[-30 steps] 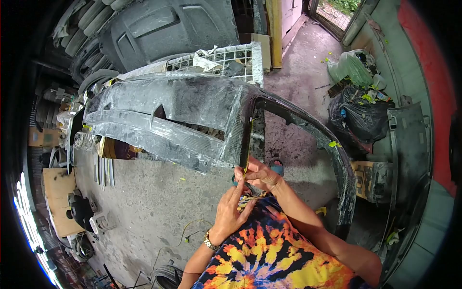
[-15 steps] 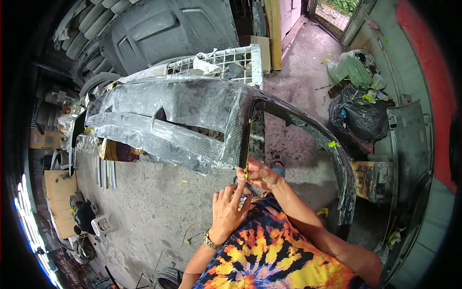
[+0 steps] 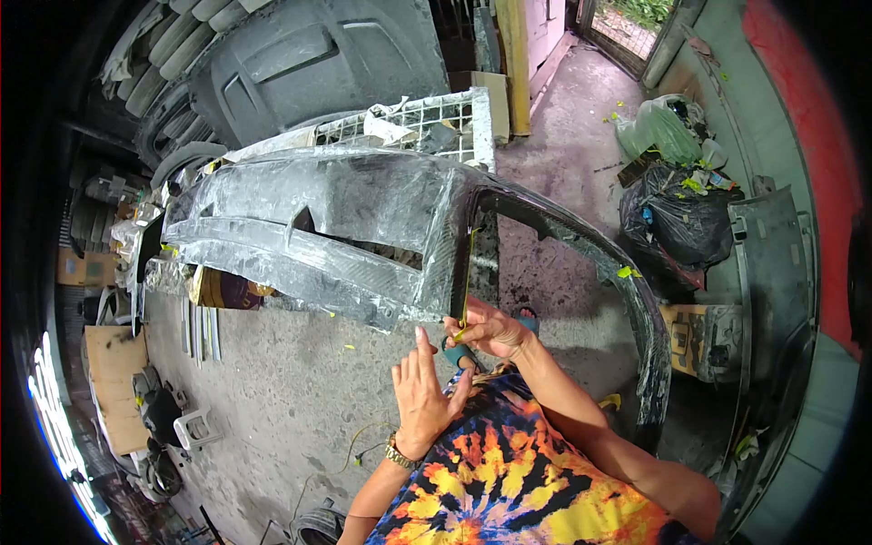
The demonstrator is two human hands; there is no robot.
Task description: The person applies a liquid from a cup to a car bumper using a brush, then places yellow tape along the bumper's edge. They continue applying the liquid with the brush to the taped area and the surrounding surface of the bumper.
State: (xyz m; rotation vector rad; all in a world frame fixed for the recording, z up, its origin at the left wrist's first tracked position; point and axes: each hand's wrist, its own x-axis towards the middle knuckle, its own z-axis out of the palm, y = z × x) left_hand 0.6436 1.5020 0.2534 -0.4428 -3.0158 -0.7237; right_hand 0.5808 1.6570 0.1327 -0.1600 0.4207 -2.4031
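A dark, dust-covered car body part (image 3: 363, 204) with a curved window frame lies across the middle on a white grid rack (image 3: 481, 123). Yellow tape (image 3: 468, 291) runs down the inner edge of its frame. My right hand (image 3: 492, 331) pinches the lower end of that tape at the near corner of the part. Just to its left, my left hand (image 3: 422, 391) is raised with the fingers apart and holds nothing; a watch is on that wrist.
Black garbage bag (image 3: 681, 213) and green bag (image 3: 658, 127) sit at the right. A dark panel (image 3: 772, 272) leans beyond a cardboard box (image 3: 699, 341). A white stool (image 3: 193, 427) stands at the left, and a cable (image 3: 350, 454) crosses the floor.
My left hand has come away from the tape and moved slightly left and down, its fingers spreading. My right hand stays on the tape, whose end now shows below the fingers.
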